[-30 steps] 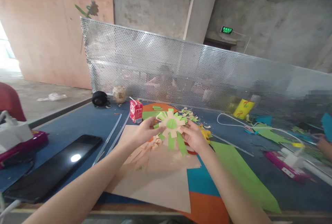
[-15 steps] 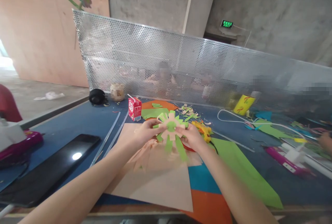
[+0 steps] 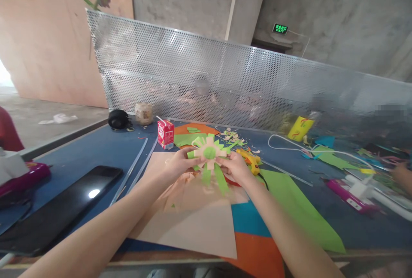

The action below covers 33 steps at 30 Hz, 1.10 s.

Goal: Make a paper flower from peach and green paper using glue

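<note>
A paper flower (image 3: 210, 153) with a green centre, peach petals and long green strips is held up over the table between my two hands. My left hand (image 3: 183, 163) pinches its left edge. On the opposite side my right hand (image 3: 236, 166) grips the right edge, fingers partly behind the paper. Below lies a large peach paper sheet (image 3: 189, 230), with crumpled peach paper (image 3: 180, 190) on it. A yellow glue gun (image 3: 252, 160) rests just beyond my right hand.
A red drink carton (image 3: 165, 134) stands behind my left hand; paper scraps (image 3: 233, 136) lie farther back. Left are clear glue sticks (image 3: 135, 164) and a phone (image 3: 67, 209). Green paper (image 3: 299, 209) and a purple power strip (image 3: 349, 196) lie right. A perforated metal screen (image 3: 180, 71) borders the back.
The paper flower has turned slightly in my hands, and its peach petals sit at a different angle. Both hands keep hold of it. The whole view has shifted a little.
</note>
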Motion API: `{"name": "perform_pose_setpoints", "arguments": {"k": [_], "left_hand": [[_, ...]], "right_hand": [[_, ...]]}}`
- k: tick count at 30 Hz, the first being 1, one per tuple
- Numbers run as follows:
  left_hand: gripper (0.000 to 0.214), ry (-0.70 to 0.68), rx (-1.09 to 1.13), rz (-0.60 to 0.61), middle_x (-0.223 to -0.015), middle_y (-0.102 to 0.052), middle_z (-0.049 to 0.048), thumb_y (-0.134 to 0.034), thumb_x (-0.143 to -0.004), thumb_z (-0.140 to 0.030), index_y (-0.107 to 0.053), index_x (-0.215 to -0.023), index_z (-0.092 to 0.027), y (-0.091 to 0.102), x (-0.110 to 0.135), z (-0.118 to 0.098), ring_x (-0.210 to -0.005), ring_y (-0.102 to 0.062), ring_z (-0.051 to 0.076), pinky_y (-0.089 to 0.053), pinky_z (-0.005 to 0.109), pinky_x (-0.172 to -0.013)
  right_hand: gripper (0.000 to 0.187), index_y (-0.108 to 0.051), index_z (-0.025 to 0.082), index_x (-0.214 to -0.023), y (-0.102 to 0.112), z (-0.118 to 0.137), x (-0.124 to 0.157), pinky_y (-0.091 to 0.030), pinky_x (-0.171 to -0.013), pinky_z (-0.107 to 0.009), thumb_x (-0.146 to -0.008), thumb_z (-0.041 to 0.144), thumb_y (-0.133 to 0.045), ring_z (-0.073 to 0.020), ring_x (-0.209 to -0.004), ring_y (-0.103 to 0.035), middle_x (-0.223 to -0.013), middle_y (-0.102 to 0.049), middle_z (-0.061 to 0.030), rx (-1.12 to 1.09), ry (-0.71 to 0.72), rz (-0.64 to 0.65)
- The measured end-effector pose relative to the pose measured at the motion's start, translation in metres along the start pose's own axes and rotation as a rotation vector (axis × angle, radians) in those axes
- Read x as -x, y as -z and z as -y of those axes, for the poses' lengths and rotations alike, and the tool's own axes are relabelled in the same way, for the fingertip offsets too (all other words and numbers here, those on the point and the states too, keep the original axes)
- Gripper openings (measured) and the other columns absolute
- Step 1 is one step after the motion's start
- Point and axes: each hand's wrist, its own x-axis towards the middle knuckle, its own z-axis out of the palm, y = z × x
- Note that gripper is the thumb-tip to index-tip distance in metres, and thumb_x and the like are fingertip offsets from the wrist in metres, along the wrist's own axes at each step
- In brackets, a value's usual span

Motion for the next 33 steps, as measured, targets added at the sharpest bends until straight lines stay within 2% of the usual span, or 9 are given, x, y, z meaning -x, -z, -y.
{"name": "perform_pose_setpoints", "arguments": {"k": [6, 10, 16, 19, 21, 24, 26, 28, 33], "left_hand": [[0.047, -0.095, -0.092, -0.053, -0.08, -0.063, 0.0049, -0.072, -0.052, -0.026, -0.055, -0.094, -0.014, 0.003, -0.003, 0.001, -0.068, -0.06, 0.017, -0.049, 0.029, -0.061], [0.048, -0.067, -0.033, -0.028, -0.077, -0.065, 0.0032, -0.073, -0.051, -0.025, -0.055, -0.095, -0.015, 0.003, -0.003, -0.001, -0.066, -0.061, 0.016, -0.049, 0.029, -0.061], [0.038, 0.096, 0.043, 0.021, -0.068, -0.065, 0.0058, -0.073, -0.051, -0.026, -0.056, -0.081, -0.009, -0.005, 0.001, -0.007, -0.061, -0.062, 0.017, -0.05, 0.032, -0.063], [0.038, 0.098, 0.039, 0.025, -0.066, -0.064, 0.0052, -0.073, -0.05, -0.026, -0.056, -0.08, -0.01, -0.004, 0.001, -0.01, -0.062, -0.062, 0.018, -0.05, 0.034, -0.065], [0.038, 0.05, 0.021, 0.026, -0.07, -0.064, 0.0051, -0.072, -0.052, -0.026, -0.056, -0.082, -0.011, -0.002, 0.002, -0.011, -0.065, -0.062, 0.018, -0.05, 0.032, -0.065], [0.036, -0.089, -0.027, -0.054, -0.074, -0.064, 0.0037, -0.07, -0.054, -0.029, -0.057, -0.084, -0.014, 0.001, 0.002, -0.01, -0.068, -0.061, 0.017, -0.048, 0.028, -0.062], [0.03, -0.141, -0.039, -0.109, -0.069, -0.062, 0.0018, -0.068, -0.057, -0.03, -0.057, -0.08, -0.015, 0.004, 0.0, -0.008, -0.064, -0.059, 0.014, -0.047, 0.025, -0.059], [0.025, -0.135, -0.028, -0.123, -0.061, -0.06, -0.0002, -0.067, -0.058, -0.03, -0.056, -0.074, -0.014, 0.007, -0.002, -0.005, -0.057, -0.056, 0.011, -0.045, 0.023, -0.055], [0.025, -0.083, 0.045, -0.073, -0.057, -0.057, -0.0026, -0.071, -0.054, -0.023, -0.054, -0.07, -0.014, 0.007, -0.004, -0.003, -0.052, -0.052, 0.008, -0.043, 0.021, -0.055]], "right_hand": [[0.033, -0.059, 0.017, -0.082, 0.001, -0.001, 0.0, -0.05, -0.055, -0.025, -0.052, 0.021, -0.072, -0.0151, -0.063, -0.062, -0.076, -0.066, -0.003, -0.013, 0.032, 0.103], [0.034, -0.058, 0.017, -0.08, -0.002, -0.001, 0.001, -0.05, -0.055, -0.027, -0.05, 0.022, -0.073, -0.0162, -0.063, -0.062, -0.074, -0.065, -0.0026, -0.024, 0.034, 0.095], [0.032, -0.057, 0.015, -0.073, -0.003, 0.0, 0.001, -0.047, -0.05, -0.023, -0.047, 0.022, -0.074, -0.0129, -0.053, -0.059, -0.063, -0.063, 0.0003, -0.047, 0.02, 0.004], [0.029, -0.058, 0.016, -0.072, -0.003, 0.001, 0.001, -0.046, -0.047, -0.021, -0.048, 0.023, -0.073, -0.0118, -0.051, -0.058, -0.06, -0.062, 0.0012, -0.046, 0.029, 0.012], [0.026, -0.058, 0.016, -0.07, -0.004, 0.002, 0.001, -0.045, -0.045, -0.02, -0.05, 0.023, -0.073, -0.0107, -0.049, -0.057, -0.058, -0.061, 0.0021, -0.04, 0.042, 0.017], [0.027, -0.059, 0.017, -0.073, -0.004, 0.002, 0.003, -0.047, -0.049, -0.022, -0.05, 0.023, -0.073, -0.0113, -0.052, -0.058, -0.062, -0.062, 0.0014, -0.016, 0.046, 0.046], [0.03, -0.06, 0.017, -0.078, -0.005, 0.003, 0.005, -0.05, -0.054, -0.024, -0.052, 0.023, -0.072, -0.0129, -0.056, -0.06, -0.067, -0.064, 0.0001, 0.017, 0.031, 0.097], [0.028, -0.061, 0.018, -0.08, -0.005, 0.004, 0.006, -0.051, -0.055, -0.026, -0.055, 0.027, -0.07, -0.0145, -0.059, -0.061, -0.07, -0.065, -0.0012, 0.053, 0.02, 0.127], [0.022, -0.056, 0.017, -0.066, -0.004, 0.007, 0.006, -0.05, -0.046, -0.023, -0.054, 0.03, -0.07, -0.0136, -0.054, -0.06, -0.064, -0.064, -0.0002, 0.073, 0.025, -0.019]]}}
